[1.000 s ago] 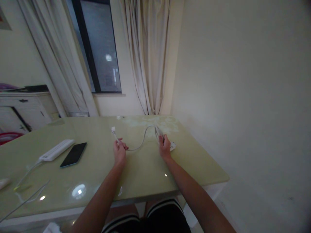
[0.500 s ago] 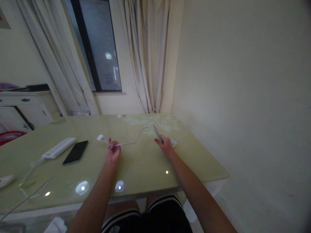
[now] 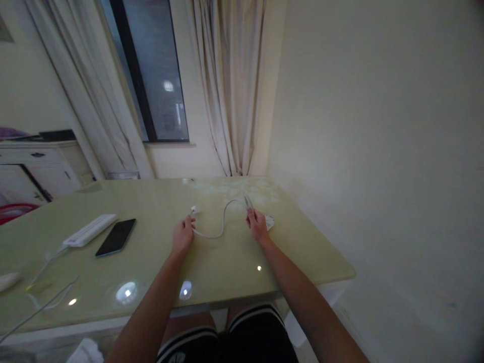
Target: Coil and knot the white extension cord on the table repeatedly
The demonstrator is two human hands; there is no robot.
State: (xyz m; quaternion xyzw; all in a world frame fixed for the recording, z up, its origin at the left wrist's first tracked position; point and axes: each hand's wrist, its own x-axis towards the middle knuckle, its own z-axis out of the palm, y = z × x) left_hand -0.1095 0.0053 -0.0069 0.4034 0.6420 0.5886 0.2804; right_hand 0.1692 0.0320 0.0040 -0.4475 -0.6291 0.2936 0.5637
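A white cable [image 3: 224, 218] runs in a loose S-curve between my two hands above the table. My left hand [image 3: 184, 233] is closed on one end of it, just below a small white plug [image 3: 195, 209] that sticks up past the fingers. In my right hand [image 3: 257, 225], the fingers wrap round gathered loops of the same cable, whose folded tops rise above the fist. Beside and partly behind the right hand lies a white rounded object [image 3: 269, 222] with small marks; its kind cannot be made out.
On the left of the glossy green table [image 3: 227, 269] lie a white power strip [image 3: 91, 230] and a dark phone [image 3: 116, 237]. Another cable [image 3: 45, 305] trails over the near left edge, by a white object [image 3: 8, 281]. A wall [image 3: 378, 151] borders the right side.
My left hand has turned over and moved right, and the plug now points up and away instead of left. The cable between the hands sags more. The right hand has shifted only slightly.
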